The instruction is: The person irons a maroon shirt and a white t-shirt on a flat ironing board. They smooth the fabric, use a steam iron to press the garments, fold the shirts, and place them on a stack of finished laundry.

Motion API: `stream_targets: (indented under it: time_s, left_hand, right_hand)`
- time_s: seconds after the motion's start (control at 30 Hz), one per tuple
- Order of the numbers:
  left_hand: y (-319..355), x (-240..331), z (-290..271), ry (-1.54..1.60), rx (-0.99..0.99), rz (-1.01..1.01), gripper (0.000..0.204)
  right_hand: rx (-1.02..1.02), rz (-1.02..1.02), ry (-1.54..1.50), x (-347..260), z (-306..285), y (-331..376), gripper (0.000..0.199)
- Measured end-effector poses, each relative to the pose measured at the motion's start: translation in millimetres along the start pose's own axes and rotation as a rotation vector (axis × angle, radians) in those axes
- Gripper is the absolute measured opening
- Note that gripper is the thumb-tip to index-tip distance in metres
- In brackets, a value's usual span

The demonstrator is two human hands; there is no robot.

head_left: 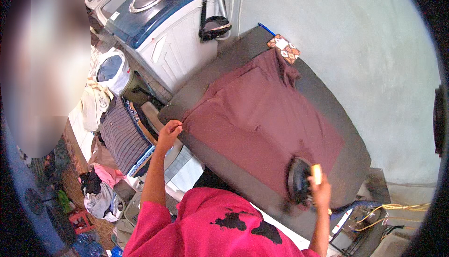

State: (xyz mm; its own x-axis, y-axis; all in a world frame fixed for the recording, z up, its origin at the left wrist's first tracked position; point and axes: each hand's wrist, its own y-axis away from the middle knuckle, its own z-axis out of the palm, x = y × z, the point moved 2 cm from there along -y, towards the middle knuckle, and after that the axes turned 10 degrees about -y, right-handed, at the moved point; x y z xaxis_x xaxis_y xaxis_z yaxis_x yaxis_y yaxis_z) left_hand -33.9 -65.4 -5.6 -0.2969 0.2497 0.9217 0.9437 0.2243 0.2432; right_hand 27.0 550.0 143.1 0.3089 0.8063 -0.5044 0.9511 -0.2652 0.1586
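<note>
**Iron at the hem, cloth pinched taut**

My right hand (pixel 320 187) has its grip closed around the handle of the black iron (pixel 299 182), which sits flat on the near corner of the maroon shirt (pixel 262 116). My left hand (pixel 169 133) has its grip pinched shut on the shirt's edge, away to the left of the iron, pulling the cloth flat. The shirt lies spread across the dark bench (pixel 336 98), its collar at the far end from both grips, next to a small patterned cloth (pixel 284 47).

As I judge it, the pressing is under way: the wide panel between my hands looks fairly smooth, while faint creases show up toward the collar, so that end seems left to do. Beyond my left grip stand a white washing machine (pixel 163 23) and a heap of clothes (pixel 119 135).
</note>
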Motion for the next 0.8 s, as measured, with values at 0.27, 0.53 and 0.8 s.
stream_targets:
  time_s: [0.27, 0.53, 0.8]
  left_hand:
    - [6.0, 11.8, 8.7, -0.137, 0.282, -0.029, 0.011]
    - [5.3, 20.3, 18.4, -0.23, 0.465, 0.006, 0.016]
    - [0.6, 70.3, 44.3, -0.846, 0.427, 0.309, 0.039]
  right_hand:
    - [-0.404, -0.584, 0.155, -224.2, 159.4, 7.0, 0.047]
    - [-0.264, -0.8, 0.168, -346.6, 242.8, -24.8, 0.043]
    - [-0.313, -0.537, 0.203, -338.9, 236.0, -26.2, 0.046]
